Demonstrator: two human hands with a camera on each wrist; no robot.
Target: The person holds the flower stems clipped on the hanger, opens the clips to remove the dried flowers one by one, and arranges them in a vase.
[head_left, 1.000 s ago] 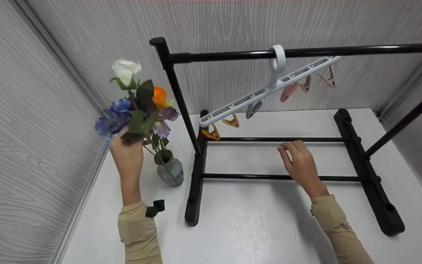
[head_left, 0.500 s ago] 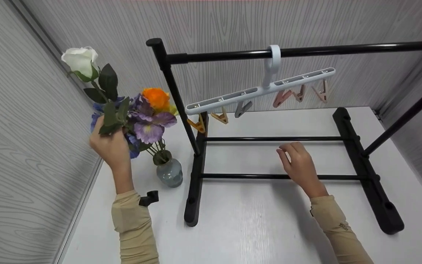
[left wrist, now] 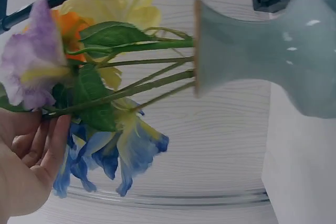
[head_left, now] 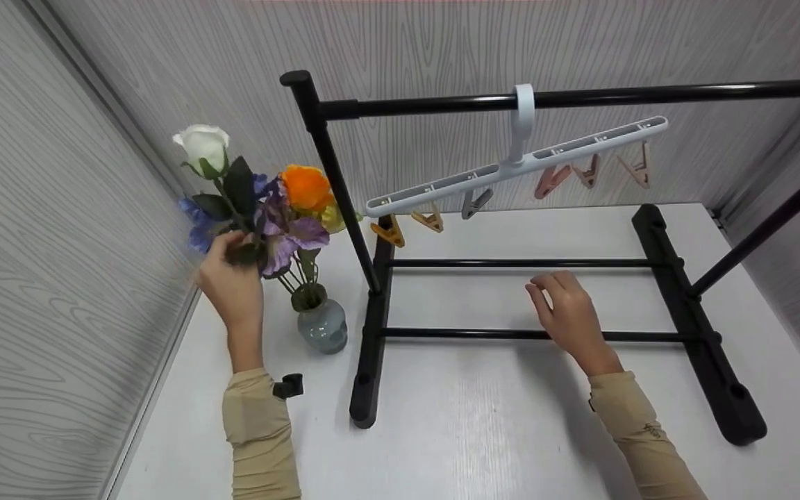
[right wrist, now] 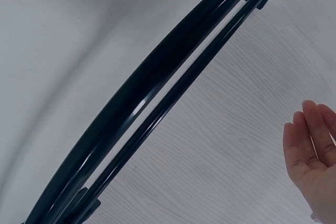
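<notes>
My left hand [head_left: 233,281] pinches the leafy stem of a white rose [head_left: 204,149] just below its leaves, left of the vase. In the left wrist view the stem [left wrist: 157,83] runs from the fingers to the mouth of the blue-grey vase [left wrist: 236,48]. Other blooms crowd beside the hand: an orange flower [head_left: 306,187], a purple iris [head_left: 296,239] and blue irises [left wrist: 131,150]. My right hand [head_left: 567,312] hovers over the lower bars of the black rack, its fingers loosely bent and holding nothing. Its palm [right wrist: 320,182] shows bare in the right wrist view.
A black rack [head_left: 435,106] spans the white table [head_left: 469,423]. From its top bar hangs a white hanger [head_left: 455,186] with several small clips, such as a yellow one [head_left: 389,232] and a pink one [head_left: 551,182]. Wood-patterned panels [head_left: 60,229] stand left and behind.
The left hand first carried the rose left and up, then came back right and slightly down. The hanger sways on the bar. The right hand stays almost still.
</notes>
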